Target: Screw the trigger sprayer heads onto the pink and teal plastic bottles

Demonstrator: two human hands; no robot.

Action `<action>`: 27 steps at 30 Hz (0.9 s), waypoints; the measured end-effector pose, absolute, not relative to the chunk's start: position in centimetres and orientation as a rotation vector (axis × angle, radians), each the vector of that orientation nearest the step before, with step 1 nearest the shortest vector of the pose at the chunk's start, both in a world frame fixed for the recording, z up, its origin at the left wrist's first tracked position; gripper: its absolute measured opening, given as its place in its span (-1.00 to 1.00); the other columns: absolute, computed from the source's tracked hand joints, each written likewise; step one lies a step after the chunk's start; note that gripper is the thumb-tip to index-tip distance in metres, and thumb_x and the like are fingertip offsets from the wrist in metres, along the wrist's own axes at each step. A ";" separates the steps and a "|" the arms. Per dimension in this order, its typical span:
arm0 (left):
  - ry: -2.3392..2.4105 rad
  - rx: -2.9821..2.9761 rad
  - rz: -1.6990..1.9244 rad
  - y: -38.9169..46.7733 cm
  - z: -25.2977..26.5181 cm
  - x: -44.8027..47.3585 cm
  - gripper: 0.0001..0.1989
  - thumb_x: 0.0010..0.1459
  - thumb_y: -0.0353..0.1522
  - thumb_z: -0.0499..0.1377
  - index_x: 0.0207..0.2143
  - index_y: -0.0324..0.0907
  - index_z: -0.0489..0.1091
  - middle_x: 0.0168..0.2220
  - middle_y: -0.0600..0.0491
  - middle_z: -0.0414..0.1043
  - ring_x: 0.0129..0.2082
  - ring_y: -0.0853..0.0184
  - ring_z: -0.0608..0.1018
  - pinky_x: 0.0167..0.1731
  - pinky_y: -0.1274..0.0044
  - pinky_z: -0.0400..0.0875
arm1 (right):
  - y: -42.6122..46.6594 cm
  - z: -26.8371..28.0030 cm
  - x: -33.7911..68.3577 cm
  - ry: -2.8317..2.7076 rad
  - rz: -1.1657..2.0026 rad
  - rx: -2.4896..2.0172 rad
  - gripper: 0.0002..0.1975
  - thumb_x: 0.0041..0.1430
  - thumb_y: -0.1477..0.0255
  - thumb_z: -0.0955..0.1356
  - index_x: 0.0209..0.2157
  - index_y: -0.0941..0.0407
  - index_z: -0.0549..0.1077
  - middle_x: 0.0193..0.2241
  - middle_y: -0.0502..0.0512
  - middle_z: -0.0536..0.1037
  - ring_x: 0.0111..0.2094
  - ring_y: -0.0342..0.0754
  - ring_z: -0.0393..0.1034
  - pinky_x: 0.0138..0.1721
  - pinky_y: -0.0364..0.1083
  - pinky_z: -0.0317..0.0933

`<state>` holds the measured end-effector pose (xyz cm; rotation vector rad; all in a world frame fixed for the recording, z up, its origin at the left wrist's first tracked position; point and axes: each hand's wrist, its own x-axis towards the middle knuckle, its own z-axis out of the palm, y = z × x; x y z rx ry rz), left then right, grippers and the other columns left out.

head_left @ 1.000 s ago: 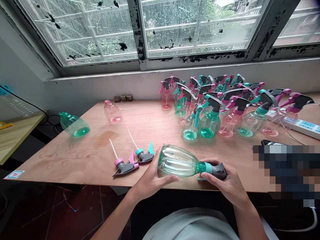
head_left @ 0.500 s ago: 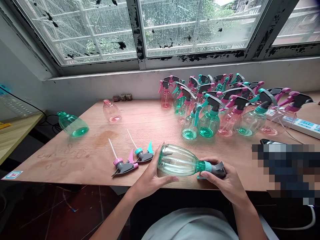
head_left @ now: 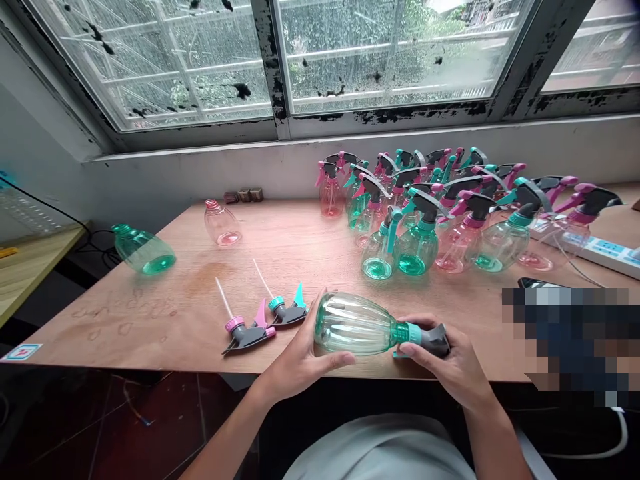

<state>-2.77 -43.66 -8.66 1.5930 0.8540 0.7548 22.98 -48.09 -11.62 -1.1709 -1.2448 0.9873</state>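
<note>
A clear green spray bottle (head_left: 357, 325) lies sideways in the air above the table's front edge, its base to the left. My left hand (head_left: 303, 350) is wrapped around the base end. At the neck, my right hand (head_left: 453, 357) grips the grey and teal spray head (head_left: 433, 339), which sits on the bottle's mouth; part of its trigger shows below. Left of my left hand, a teal-collared spray head (head_left: 287, 312) and a pink-collared spray head (head_left: 249, 335) lie on the table, their tubes pointing up and back.
An uncapped pink bottle (head_left: 223, 225) and an uncapped green bottle (head_left: 145, 252) stand at the left. Several assembled pink and green spray bottles (head_left: 417, 243) crowd the back right. Beside them lie a white power strip (head_left: 600, 248) and a dark phone-like object (head_left: 540, 283).
Almost nothing differs. The bottle and both hands keep nearly the same pose, and the whole view has shifted very slightly.
</note>
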 end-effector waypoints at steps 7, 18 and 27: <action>0.906 1.695 0.765 -43.8 -8.4 -2.6 0.11 0.12 -0.28 0.38 0.39 0.19 -0.42 0.47 0.10 -0.38 0.44 0.01 -0.24 0.40 0.18 -0.28 | -48.1 -11.5 22.9 -1.227 0.980 -1.166 -0.79 0.04 0.38 0.53 -0.24 0.00 0.58 -0.43 -0.07 0.60 -0.46 -0.05 0.55 -0.45 -0.18 0.37; 0.888 1.656 0.769 -43.8 -8.7 -2.6 0.02 0.17 -0.23 0.33 0.40 0.16 -0.36 0.47 0.06 -0.28 0.44 0.03 -0.23 0.40 0.19 -0.23 | -48.1 -11.2 22.7 -1.242 0.950 -1.190 -0.80 0.03 0.36 0.53 -0.26 0.01 0.59 -0.45 -0.05 0.60 -0.47 -0.03 0.52 -0.44 -0.13 0.34; 0.846 1.636 0.787 -43.8 -8.5 -2.6 0.02 0.17 -0.28 0.34 0.39 0.22 -0.35 0.47 0.10 -0.32 0.43 0.05 -0.13 0.39 0.23 -0.10 | -48.2 -11.0 22.6 -1.240 0.914 -1.172 -0.82 0.02 0.40 0.53 -0.27 0.00 0.59 -0.44 -0.07 0.61 -0.46 -0.07 0.47 -0.42 -0.17 0.32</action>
